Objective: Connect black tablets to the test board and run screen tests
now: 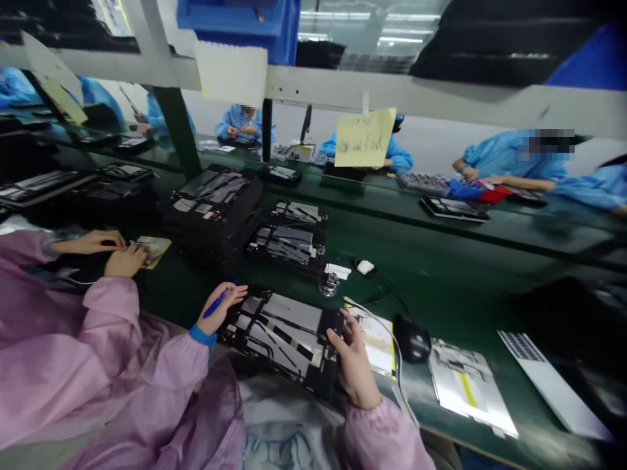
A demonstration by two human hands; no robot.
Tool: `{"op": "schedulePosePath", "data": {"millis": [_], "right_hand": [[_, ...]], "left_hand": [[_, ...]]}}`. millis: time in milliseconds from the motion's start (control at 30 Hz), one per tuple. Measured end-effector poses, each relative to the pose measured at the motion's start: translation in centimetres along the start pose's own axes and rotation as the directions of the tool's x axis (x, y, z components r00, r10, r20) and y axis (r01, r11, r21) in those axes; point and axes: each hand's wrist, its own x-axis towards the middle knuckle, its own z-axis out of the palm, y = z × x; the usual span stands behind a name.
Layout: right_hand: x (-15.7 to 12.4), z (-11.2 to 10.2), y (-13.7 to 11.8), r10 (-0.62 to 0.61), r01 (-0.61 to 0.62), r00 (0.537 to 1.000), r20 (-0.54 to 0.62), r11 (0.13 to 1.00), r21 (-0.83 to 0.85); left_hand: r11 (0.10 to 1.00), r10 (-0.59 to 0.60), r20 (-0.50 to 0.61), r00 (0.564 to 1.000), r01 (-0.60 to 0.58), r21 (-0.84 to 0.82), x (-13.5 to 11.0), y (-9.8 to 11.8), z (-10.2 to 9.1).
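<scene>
An opened black device [284, 336] with grey panels and cables lies on the green bench right in front of me. My left hand [221, 307] is closed around a blue pen [217, 304] at the device's upper left corner. My right hand [353, 365] grips the device's right edge, fingers curled over it. Both my sleeves are pink.
A stack of similar opened devices [215, 202] and two more [289, 243] sit behind. A black mouse [412, 338], papers [379, 343] and a silver laptop [551, 382] lie to the right. A co-worker's hands [110, 251] in pink sleeves work at my left. People in blue sit across the bench.
</scene>
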Motion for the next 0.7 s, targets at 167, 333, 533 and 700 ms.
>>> {"op": "schedulePosePath", "data": {"millis": [167,333,533,700], "right_hand": [[-0.1,0.6,2.9,-0.311,0.266,0.950,0.027,0.762,-0.590],[-0.4,2.1,3.0,-0.329,0.340,0.919,0.217,0.387,-0.857],[0.5,2.3,2.9,-0.332,0.417,0.895,0.297,0.388,-0.822],[0.6,2.0,2.9,-0.355,0.423,0.891,0.284,0.419,-0.803]], "left_hand": [[0.887,0.061,0.083,0.995,-0.092,0.452,-1.3,0.7,-1.5],[0.772,0.045,0.123,0.991,-0.113,0.626,-1.1,2.0,-0.3],[0.745,-0.045,0.117,0.992,-0.045,0.666,-0.4,3.3,-0.2],[0.838,-0.137,0.107,0.985,0.058,0.543,-0.2,3.9,-0.4]]}}
